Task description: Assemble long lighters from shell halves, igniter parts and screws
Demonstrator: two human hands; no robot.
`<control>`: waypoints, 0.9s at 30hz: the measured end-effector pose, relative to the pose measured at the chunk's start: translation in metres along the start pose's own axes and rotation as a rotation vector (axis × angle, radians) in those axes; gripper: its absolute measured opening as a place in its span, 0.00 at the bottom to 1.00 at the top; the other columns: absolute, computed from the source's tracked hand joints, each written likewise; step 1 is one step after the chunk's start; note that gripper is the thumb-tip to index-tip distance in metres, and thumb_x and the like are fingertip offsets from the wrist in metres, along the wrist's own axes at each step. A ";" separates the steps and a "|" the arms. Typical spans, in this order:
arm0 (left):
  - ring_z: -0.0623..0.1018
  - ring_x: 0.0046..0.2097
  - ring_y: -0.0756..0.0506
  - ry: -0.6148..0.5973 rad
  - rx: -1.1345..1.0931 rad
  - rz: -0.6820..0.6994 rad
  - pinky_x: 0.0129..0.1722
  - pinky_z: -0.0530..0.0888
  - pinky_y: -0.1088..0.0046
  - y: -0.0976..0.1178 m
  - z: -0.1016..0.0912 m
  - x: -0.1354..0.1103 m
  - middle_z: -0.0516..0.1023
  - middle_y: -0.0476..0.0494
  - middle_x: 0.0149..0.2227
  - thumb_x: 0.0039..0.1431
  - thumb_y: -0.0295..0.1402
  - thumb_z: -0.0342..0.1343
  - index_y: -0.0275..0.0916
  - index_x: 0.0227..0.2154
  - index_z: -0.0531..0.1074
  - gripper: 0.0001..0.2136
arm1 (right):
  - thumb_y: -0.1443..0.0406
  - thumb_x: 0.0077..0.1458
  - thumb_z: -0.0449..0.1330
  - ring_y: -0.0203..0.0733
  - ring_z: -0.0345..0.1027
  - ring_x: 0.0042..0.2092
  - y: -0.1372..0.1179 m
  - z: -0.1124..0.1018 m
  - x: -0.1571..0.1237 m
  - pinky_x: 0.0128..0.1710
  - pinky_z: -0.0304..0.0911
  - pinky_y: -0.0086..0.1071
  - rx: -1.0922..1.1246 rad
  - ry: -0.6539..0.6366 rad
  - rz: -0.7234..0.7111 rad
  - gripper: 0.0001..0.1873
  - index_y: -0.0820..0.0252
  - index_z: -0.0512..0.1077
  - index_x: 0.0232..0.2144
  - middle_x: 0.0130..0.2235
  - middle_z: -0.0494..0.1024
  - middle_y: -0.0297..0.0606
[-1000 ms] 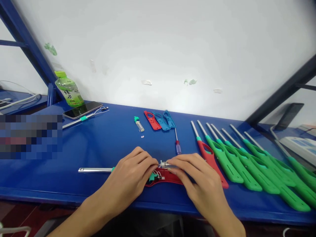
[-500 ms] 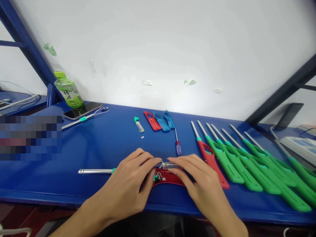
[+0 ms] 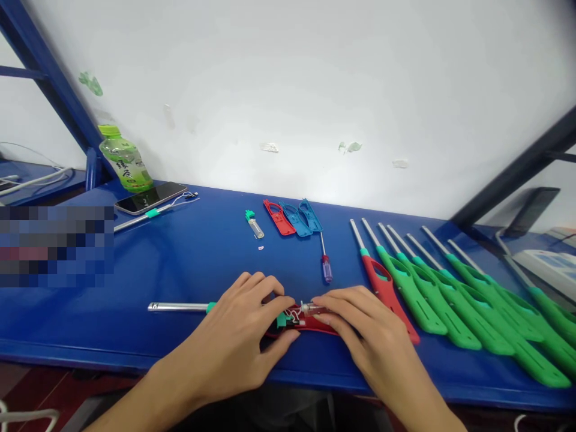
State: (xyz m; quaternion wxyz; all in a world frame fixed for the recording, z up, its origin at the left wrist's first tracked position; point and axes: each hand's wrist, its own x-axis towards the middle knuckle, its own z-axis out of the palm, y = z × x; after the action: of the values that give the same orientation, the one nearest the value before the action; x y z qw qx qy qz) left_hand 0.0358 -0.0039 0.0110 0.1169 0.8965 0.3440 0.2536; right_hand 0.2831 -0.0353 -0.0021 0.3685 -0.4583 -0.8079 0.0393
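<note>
A red lighter half-shell (image 3: 318,324) lies open at the table's front, its silver barrel (image 3: 177,306) pointing left. My left hand (image 3: 243,327) is closed over the shell's barrel end, thumb on the near side and fingertips at the far side. Between the hands show a green trigger part (image 3: 282,320) and white wires (image 3: 294,313) inside the shell. My right hand (image 3: 371,318) pinches a small clear fuel tank (image 3: 310,309) over the shell, its right end hidden under the fingers.
Finished-looking green lighters (image 3: 414,300) and a red lighter (image 3: 387,288) line the right side. Behind my hands lie a screwdriver (image 3: 326,269), a blue half-shell (image 3: 297,221), a red half-shell (image 3: 279,219) and another fuel tank (image 3: 255,227). A phone (image 3: 150,198) and bottle (image 3: 126,162) stand back left.
The fuel tank has come down closer to the red shell, with my right hand still on it. My left thumb has moved outward to the shell's near edge, uncovering more of the green part.
</note>
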 end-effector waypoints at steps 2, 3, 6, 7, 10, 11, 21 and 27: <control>0.75 0.45 0.39 -0.004 0.003 0.000 0.52 0.70 0.51 0.000 0.000 -0.001 0.77 0.44 0.47 0.74 0.35 0.56 0.44 0.52 0.76 0.09 | 0.66 0.75 0.56 0.45 0.77 0.48 0.000 -0.001 0.001 0.49 0.74 0.37 0.005 -0.008 0.006 0.12 0.56 0.80 0.48 0.47 0.84 0.40; 0.75 0.45 0.39 -0.005 0.007 0.002 0.52 0.70 0.51 0.000 0.000 -0.001 0.77 0.44 0.47 0.74 0.35 0.56 0.44 0.52 0.76 0.09 | 0.66 0.75 0.57 0.45 0.77 0.48 0.000 -0.001 0.001 0.49 0.74 0.37 0.006 -0.012 0.007 0.11 0.56 0.81 0.48 0.47 0.84 0.40; 0.75 0.46 0.38 -0.009 0.013 0.015 0.54 0.70 0.50 -0.001 0.000 0.000 0.77 0.44 0.48 0.74 0.35 0.56 0.45 0.54 0.75 0.10 | 0.66 0.74 0.58 0.46 0.76 0.48 -0.001 -0.001 0.001 0.49 0.74 0.37 0.010 -0.024 0.014 0.10 0.57 0.80 0.49 0.47 0.84 0.40; 0.76 0.47 0.38 -0.008 0.014 0.018 0.54 0.70 0.50 -0.001 0.000 0.000 0.77 0.44 0.48 0.74 0.35 0.56 0.45 0.54 0.74 0.10 | 0.67 0.74 0.58 0.45 0.76 0.48 -0.001 -0.001 0.001 0.49 0.74 0.38 0.012 -0.031 0.021 0.10 0.57 0.80 0.49 0.47 0.84 0.40; 0.76 0.48 0.37 -0.014 0.014 0.022 0.53 0.71 0.51 -0.001 0.000 0.002 0.77 0.43 0.49 0.74 0.35 0.55 0.45 0.55 0.73 0.10 | 0.68 0.73 0.59 0.45 0.76 0.48 0.001 0.000 -0.001 0.48 0.74 0.38 0.018 -0.053 0.019 0.11 0.56 0.81 0.50 0.47 0.84 0.39; 0.76 0.49 0.37 -0.018 0.012 0.021 0.53 0.72 0.51 -0.001 0.000 0.003 0.77 0.43 0.49 0.74 0.35 0.55 0.45 0.55 0.73 0.10 | 0.68 0.73 0.59 0.45 0.76 0.48 0.001 0.000 -0.001 0.48 0.74 0.38 0.021 -0.057 0.014 0.11 0.56 0.81 0.50 0.47 0.84 0.39; 0.76 0.47 0.39 -0.047 -0.026 0.020 0.53 0.71 0.52 -0.001 -0.001 0.003 0.77 0.45 0.49 0.74 0.34 0.57 0.45 0.54 0.74 0.09 | 0.67 0.73 0.59 0.43 0.76 0.47 0.004 -0.001 0.000 0.47 0.75 0.34 0.103 -0.062 0.004 0.13 0.54 0.82 0.53 0.47 0.84 0.39; 0.76 0.46 0.40 -0.054 -0.034 0.035 0.54 0.70 0.53 -0.002 -0.001 0.005 0.77 0.45 0.48 0.73 0.32 0.58 0.43 0.51 0.75 0.07 | 0.66 0.73 0.61 0.43 0.78 0.49 0.003 -0.003 -0.001 0.50 0.75 0.34 0.145 -0.098 0.078 0.13 0.50 0.84 0.52 0.49 0.84 0.38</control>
State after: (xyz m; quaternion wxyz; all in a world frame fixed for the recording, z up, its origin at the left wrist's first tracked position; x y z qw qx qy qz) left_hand 0.0372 0.0009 0.0130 0.1370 0.9067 0.3207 0.2370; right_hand 0.2873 -0.0354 -0.0011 0.3589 -0.4592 -0.8015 0.1342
